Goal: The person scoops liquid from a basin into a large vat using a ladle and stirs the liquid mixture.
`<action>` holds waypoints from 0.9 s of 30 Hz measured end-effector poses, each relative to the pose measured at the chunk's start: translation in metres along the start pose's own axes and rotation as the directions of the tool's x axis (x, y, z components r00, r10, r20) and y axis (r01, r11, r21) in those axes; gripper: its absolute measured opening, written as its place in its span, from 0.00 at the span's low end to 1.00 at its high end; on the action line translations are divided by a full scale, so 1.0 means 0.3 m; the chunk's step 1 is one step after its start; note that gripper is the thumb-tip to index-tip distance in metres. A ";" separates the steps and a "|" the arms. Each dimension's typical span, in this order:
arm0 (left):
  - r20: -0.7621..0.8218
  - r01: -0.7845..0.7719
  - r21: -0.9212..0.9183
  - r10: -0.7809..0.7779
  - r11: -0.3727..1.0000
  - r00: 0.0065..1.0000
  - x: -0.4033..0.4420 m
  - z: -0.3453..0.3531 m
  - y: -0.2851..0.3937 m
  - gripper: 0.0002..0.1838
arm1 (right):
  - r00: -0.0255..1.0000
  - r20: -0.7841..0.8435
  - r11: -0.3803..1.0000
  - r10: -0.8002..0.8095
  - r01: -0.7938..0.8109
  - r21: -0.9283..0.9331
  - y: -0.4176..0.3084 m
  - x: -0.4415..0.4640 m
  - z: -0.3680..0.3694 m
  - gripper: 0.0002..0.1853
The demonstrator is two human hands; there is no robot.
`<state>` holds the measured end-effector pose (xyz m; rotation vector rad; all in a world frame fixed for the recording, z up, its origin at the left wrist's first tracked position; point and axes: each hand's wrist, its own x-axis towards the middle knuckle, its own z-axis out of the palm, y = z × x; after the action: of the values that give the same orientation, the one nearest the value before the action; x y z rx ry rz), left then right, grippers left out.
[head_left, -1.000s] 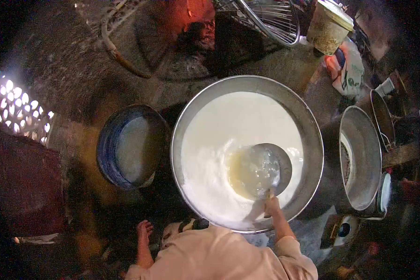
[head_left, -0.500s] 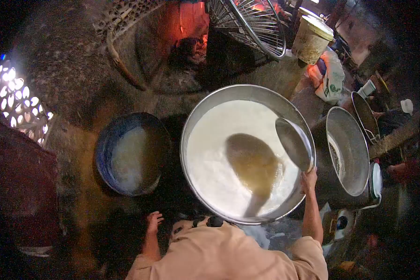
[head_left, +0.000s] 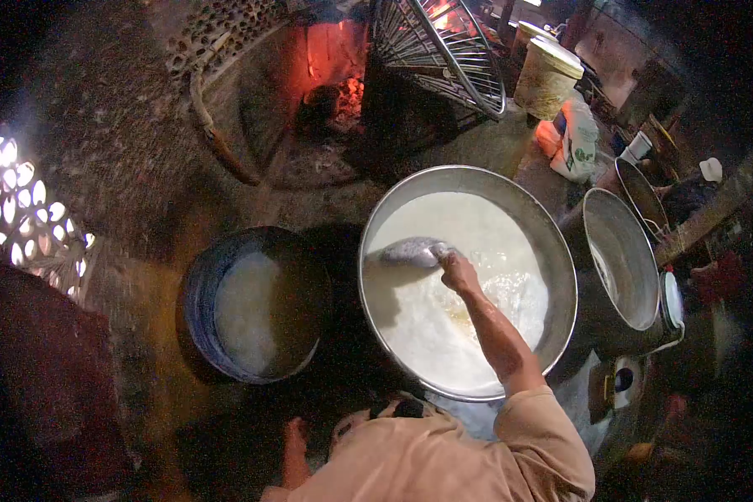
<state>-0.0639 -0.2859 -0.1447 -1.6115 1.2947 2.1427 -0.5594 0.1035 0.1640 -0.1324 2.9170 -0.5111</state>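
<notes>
My right hand [head_left: 455, 269] is closed on the edge of a shallow metal bowl [head_left: 410, 252], reaching over a big round metal basin [head_left: 570, 276]. White, milky liquid [head_left: 431, 330] fills much of the basin, with a yellowish, bubbly patch below my forearm. The bowl is tilted at the left part of the basin, low over the liquid; I cannot tell whether it touches. Low beside my body hangs my left hand [head_left: 295, 431], dim and blurred, apart from everything. To its upper left a dark blue tub [head_left: 199, 322] holds pale, cloudy liquid.
A deep metal pot [head_left: 590, 243] stands right of the basin. Beyond are a glowing fire [head_left: 349, 96], a wire-ribbed round rack [head_left: 448, 54], a dirty white bucket [head_left: 548, 79] and a plastic bag [head_left: 576, 142]. A curved stick [head_left: 213, 138] lies at upper left.
My right hand has swung from the basin's right rim to its left part, carrying the bowl over the liquid. My left hand has dropped slightly lower. The view has shifted a little.
</notes>
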 end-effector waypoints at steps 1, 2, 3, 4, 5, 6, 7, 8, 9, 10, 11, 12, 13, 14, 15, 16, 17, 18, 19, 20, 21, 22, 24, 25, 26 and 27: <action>-0.010 0.031 -0.041 -0.031 0.999 0.999 -0.026 -0.020 -0.002 0.24 | 0.996 0.032 0.997 0.079 -0.078 -0.021 -0.002 0.009 0.041 0.20; -0.018 0.028 -0.088 -0.030 0.996 0.999 -0.028 -0.039 -0.012 0.24 | 0.999 0.036 0.997 0.009 -0.006 -0.080 -0.004 -0.003 0.055 0.21; -0.022 0.032 -0.124 -0.035 0.992 0.999 -0.034 -0.054 -0.020 0.24 | 0.997 0.046 0.988 -0.061 0.067 -0.138 -0.002 -0.018 0.069 0.22; -0.024 0.031 -0.160 -0.036 0.987 0.999 -0.028 -0.067 -0.033 0.24 | 0.990 0.061 0.971 -0.130 0.140 -0.194 0.007 -0.033 0.088 0.23; -0.024 0.024 -0.181 -0.029 0.983 0.999 -0.025 -0.081 -0.048 0.24 | 0.994 0.079 0.982 -0.076 0.089 -0.168 0.019 -0.047 0.104 0.27; -0.017 0.020 -0.202 -0.024 0.979 1.000 -0.020 -0.087 -0.055 0.25 | 0.992 0.054 0.976 -0.113 0.121 -0.181 0.040 -0.062 0.125 0.27; -0.011 0.014 -0.221 -0.016 0.975 1.000 -0.015 -0.094 -0.060 0.25 | 0.988 0.030 0.969 -0.149 0.152 -0.194 0.065 -0.081 0.144 0.27; 0.003 0.006 -0.236 -0.005 0.972 1.000 -0.012 -0.097 -0.057 0.25 | 0.983 0.007 0.961 -0.185 0.183 -0.209 0.092 -0.104 0.160 0.27; 0.015 -0.003 -0.259 0.008 0.966 1.000 -0.007 -0.098 -0.055 0.25 | 0.989 -0.011 0.978 -0.149 0.145 -0.148 0.121 -0.128 0.178 0.31; 0.031 -0.017 -0.263 0.026 0.965 0.999 0.001 -0.100 -0.054 0.25 | 0.995 0.013 0.984 -0.102 0.102 -0.143 0.154 -0.144 0.190 0.31; 0.043 -0.028 -0.247 0.040 0.969 0.998 -0.004 -0.092 -0.042 0.25 | 0.998 0.040 0.989 -0.054 0.060 -0.138 0.154 -0.180 0.169 0.32; 0.058 -0.037 -0.238 0.052 0.971 0.997 0.001 -0.092 -0.041 0.25 | 0.997 0.071 0.991 -0.008 0.017 -0.134 0.166 -0.214 0.161 0.33; 0.054 -0.063 -0.154 0.072 0.986 0.996 0.010 -0.082 -0.022 0.25 | 0.994 0.111 0.986 -0.023 0.040 -0.159 0.255 -0.206 0.228 0.31; 0.050 -0.089 -0.069 0.092 0.994 0.995 0.018 -0.072 -0.001 0.25 | 0.992 0.126 0.983 -0.006 0.029 -0.179 0.281 -0.234 0.231 0.30; 0.050 -0.114 0.016 0.113 0.993 0.992 0.042 -0.051 0.038 0.25 | 0.990 0.140 0.980 0.012 0.017 -0.200 0.303 -0.261 0.230 0.30; 0.038 -0.090 0.055 0.088 0.994 0.995 0.039 -0.019 0.089 0.24 | 0.988 0.153 0.975 0.031 0.004 -0.221 0.330 -0.285 0.227 0.29; 0.026 -0.065 0.092 0.063 0.994 0.998 0.033 0.016 0.145 0.24 | 0.969 0.229 0.961 0.087 -0.020 -0.277 0.361 -0.301 0.225 0.32; 0.014 -0.041 0.128 0.039 0.991 0.999 0.023 0.054 0.189 0.23 | 0.978 0.199 0.963 0.063 -0.007 -0.270 0.407 -0.329 0.233 0.32; 0.044 -0.080 0.133 0.074 0.988 0.996 0.000 0.094 0.219 0.23 | 0.985 0.169 0.965 0.039 0.007 -0.262 0.464 -0.366 0.251 0.32; 0.077 -0.120 0.134 0.110 0.984 0.991 -0.020 0.130 0.245 0.22 | 0.991 0.136 0.966 0.013 0.023 -0.257 0.500 -0.389 0.263 0.32; 0.107 -0.159 0.136 0.145 0.978 0.984 -0.038 0.158 0.267 0.21 | 0.987 0.154 0.970 0.034 0.004 -0.241 0.509 -0.432 0.231 0.30; 0.082 -0.138 0.162 0.126 0.977 0.989 -0.060 0.198 0.293 0.21 | 0.983 0.175 0.967 0.056 -0.010 -0.255 0.536 -0.464 0.224 0.30; 0.035 -0.097 0.208 0.092 0.973 0.995 -0.105 0.302 0.343 0.19 | 0.973 0.209 0.958 0.098 -0.036 -0.286 0.602 -0.508 0.198 0.31; 0.042 -0.106 0.213 0.099 0.971 0.994 -0.111 0.332 0.341 0.19 | 0.978 0.171 0.972 0.118 -0.079 -0.219 0.573 -0.557 0.122 0.27; 0.049 -0.113 0.217 0.105 0.970 0.993 -0.121 0.365 0.330 0.19 | 0.976 0.181 0.972 0.123 -0.082 -0.218 0.580 -0.593 0.065 0.25; 0.061 -0.125 0.223 0.114 0.967 0.992 -0.119 0.377 0.330 0.18 | 0.974 0.185 0.972 0.131 -0.090 -0.217 0.577 -0.632 0.028 0.22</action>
<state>-0.1869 -0.2536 -0.0570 -1.4169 1.5927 1.9967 -0.3818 0.2854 0.1266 -0.0438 2.7540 -0.1631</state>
